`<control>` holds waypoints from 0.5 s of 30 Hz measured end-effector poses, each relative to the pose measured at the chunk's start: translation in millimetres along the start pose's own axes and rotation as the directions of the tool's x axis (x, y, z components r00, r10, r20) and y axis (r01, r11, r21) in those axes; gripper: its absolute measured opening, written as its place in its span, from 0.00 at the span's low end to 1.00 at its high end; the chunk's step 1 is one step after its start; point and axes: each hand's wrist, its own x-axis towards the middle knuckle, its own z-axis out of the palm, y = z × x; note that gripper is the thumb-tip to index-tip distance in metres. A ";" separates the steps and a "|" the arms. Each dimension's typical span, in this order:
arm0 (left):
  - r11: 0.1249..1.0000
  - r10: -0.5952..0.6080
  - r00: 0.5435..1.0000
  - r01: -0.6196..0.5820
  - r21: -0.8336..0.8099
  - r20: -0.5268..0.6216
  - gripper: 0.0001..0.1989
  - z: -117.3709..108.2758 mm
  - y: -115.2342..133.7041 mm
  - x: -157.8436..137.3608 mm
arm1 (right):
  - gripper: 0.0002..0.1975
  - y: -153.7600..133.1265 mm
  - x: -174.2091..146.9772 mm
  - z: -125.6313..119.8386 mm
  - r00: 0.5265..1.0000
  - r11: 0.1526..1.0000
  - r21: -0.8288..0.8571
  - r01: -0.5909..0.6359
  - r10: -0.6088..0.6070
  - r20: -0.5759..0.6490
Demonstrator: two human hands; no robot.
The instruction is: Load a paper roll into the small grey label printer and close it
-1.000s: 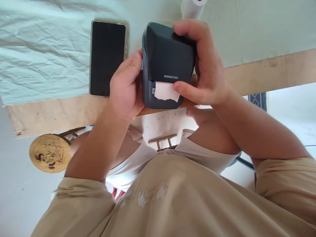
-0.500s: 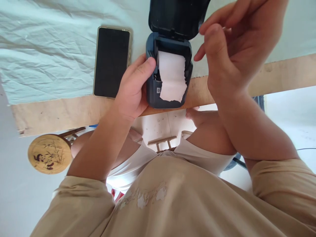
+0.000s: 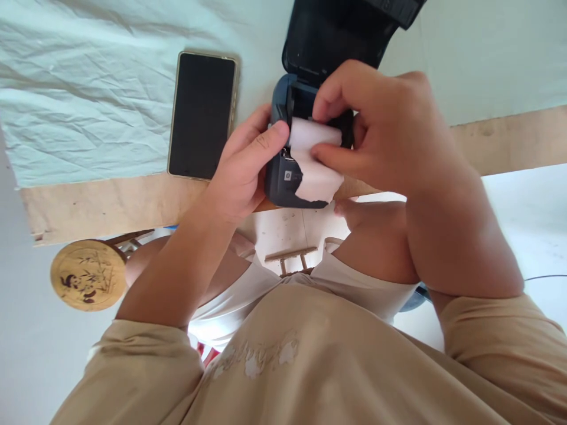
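Observation:
A small dark blue label printer [image 3: 279, 188] is at the table's front edge, its black lid [image 3: 336, 41] swung up and back. My left hand [image 3: 250, 156] grips the printer's left side, thumb over the rim. Inside lies a white paper roll [image 3: 312, 134], its torn end hanging over the printer's front. My right hand [image 3: 376, 127] reaches in from the right, with thumb and forefinger closed around the paper roll. The other right fingers are partly hidden behind the hand.
To the left of the printer lies a phone [image 3: 204, 115] with a dark screen. A wrinkled pale green cloth [image 3: 110, 88] covers the table, whose bare wooden edge [image 3: 97, 206] shows in front. Below left stands a round wooden stool [image 3: 88, 274] with a panda picture.
My right hand has come down from beside the lid onto the paper roll. The printer has shifted slightly right and nearer, and the paper's loose end has skewed to the right.

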 end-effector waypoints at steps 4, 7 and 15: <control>0.998 -0.016 1.000 0.016 -0.057 -0.011 0.13 -4.5 -2.7 1.9 | 0.25 18.1 -11.4 -10.9 0.980 0.947 0.283 0.152 -0.106 -0.171; 0.997 -0.007 1.000 0.005 -0.080 -0.026 0.11 -6.5 -2.6 3.4 | 0.28 58.1 -2.5 -18.0 0.879 0.748 0.610 0.262 0.077 -0.471; 0.998 -0.010 0.994 0.003 -0.065 -0.112 0.10 -1.2 -2.5 6.1 | 0.22 128.4 11.9 -4.8 0.860 0.803 0.584 -0.115 0.375 -0.347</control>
